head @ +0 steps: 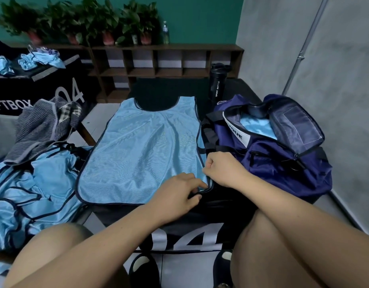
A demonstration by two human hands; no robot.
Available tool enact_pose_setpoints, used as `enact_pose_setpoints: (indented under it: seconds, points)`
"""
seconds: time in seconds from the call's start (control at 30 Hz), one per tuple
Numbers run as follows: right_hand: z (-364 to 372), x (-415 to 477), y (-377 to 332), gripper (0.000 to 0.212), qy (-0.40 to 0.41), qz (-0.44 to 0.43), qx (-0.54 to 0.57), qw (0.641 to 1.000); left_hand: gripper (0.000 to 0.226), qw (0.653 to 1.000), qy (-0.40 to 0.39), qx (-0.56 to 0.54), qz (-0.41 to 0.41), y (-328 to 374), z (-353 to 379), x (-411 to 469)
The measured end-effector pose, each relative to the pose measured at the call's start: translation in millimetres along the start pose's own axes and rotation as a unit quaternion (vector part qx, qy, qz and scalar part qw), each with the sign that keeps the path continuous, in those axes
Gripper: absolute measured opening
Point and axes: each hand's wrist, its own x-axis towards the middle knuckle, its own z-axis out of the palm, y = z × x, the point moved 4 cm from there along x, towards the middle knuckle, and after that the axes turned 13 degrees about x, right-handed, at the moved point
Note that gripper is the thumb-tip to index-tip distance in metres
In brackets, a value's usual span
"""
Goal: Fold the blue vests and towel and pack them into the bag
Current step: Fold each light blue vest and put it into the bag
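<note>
Our left fingers (193, 185) pinch the near right corner of the blue vest (142, 146). Our right fingers (210, 161) curl tight on its edge just beside. The vest lies flat on the black desk (223, 202). The open bag (273, 163) crowds its right side. A pile of vests (34, 183) and the grey towel (40, 125) lie left.

We see a light blue vest (142, 142) with dark navy edging on a black desk (225, 206) marked with a white "04". The towel (40, 125) is grey with thin stripes, the bag (273, 156) navy with a white label, the bottle (218, 82) black, the wall (200, 17) green.
</note>
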Motion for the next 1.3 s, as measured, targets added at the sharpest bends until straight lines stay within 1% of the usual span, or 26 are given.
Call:
enact_pose_setpoints:
  seconds: [0.13,0.2,0.3,0.37,0.4,0.47,0.53,0.57,0.6,0.63,0.67,0.7,0.73,0.83,0.93,1.07,1.13,1.2,1.3]
  points:
    - [-7,0,3,0.019,0.015,0.013,0.021,1.0,0.027,1.0,-0.004,-0.01,0.0,-2,1,0]
    - [-8,-1,6,0.02,0.009,0.026,0.004,1.0,0.029,1.0,-0.009,-0.013,0.005,-2,2,0]
    - [-4,-1,8,0.02,-0.024,0.047,-0.044,0.998,0.03,1.0,-0.019,-0.013,0.01,0,5,2]
    - [-4,0,5,0.02,-0.021,0.043,-0.044,0.998,0.03,1.0,-0.024,-0.014,0.011,1,6,3]
    - [-5,0,3,0.02,-0.007,0.033,-0.041,0.999,0.031,0.999,-0.026,-0.014,0.013,1,6,3]
    - [-7,2,-5,0.021,0.048,-0.013,-0.058,0.997,0.031,0.999,-0.027,-0.013,0.015,1,6,3]
    - [-8,5,-19,0.017,0.118,-0.116,-0.107,0.98,0.032,0.999,-0.028,-0.014,0.013,0,6,4]
    - [-4,9,-25,0.019,0.126,-0.173,-0.136,0.967,0.033,0.999,-0.027,-0.012,0.012,0,6,4]
    - [3,12,-31,0.028,0.104,-0.222,-0.163,0.956,0.034,1.0,-0.027,-0.012,0.011,0,6,4]
    - [13,16,-32,0.037,0.063,-0.256,-0.178,0.948,0.034,0.999,-0.027,-0.013,0.011,0,6,4]
    - [23,20,-31,0.044,0.02,-0.267,-0.192,0.944,0.034,0.999,-0.027,-0.016,0.011,0,6,4]
    - [31,23,-28,0.047,-0.008,-0.262,-0.208,0.942,0.034,0.999,-0.029,-0.019,0.012,0,6,4]
    - [36,26,-24,0.046,-0.015,-0.255,-0.23,0.939,0.035,0.999,-0.032,-0.022,0.012,1,6,3]
    - [33,33,-15,0.029,0.027,-0.228,-0.298,0.927,0.037,0.999,-0.032,-0.035,0.011,-2,6,3]
    - [24,33,-12,0.03,0.035,-0.187,-0.336,0.922,0.039,0.998,-0.038,-0.056,0.008,-3,5,5]
    - [25,34,-12,0.028,0.01,-0.164,-0.401,0.901,0.039,0.993,-0.066,-0.096,0.0,-5,3,7]
    - [21,37,-14,0.027,0.021,-0.146,-0.402,0.904,0.038,0.986,-0.088,-0.14,-0.003,-7,0,10]
    - [15,42,-21,0.025,0.049,-0.145,-0.38,0.912,0.035,0.976,-0.104,-0.193,-0.015,-10,-7,13]
    - [4,54,-35,0.025,0.064,-0.162,-0.308,0.935,0.028,0.966,-0.096,-0.234,-0.048,-28,-26,24]
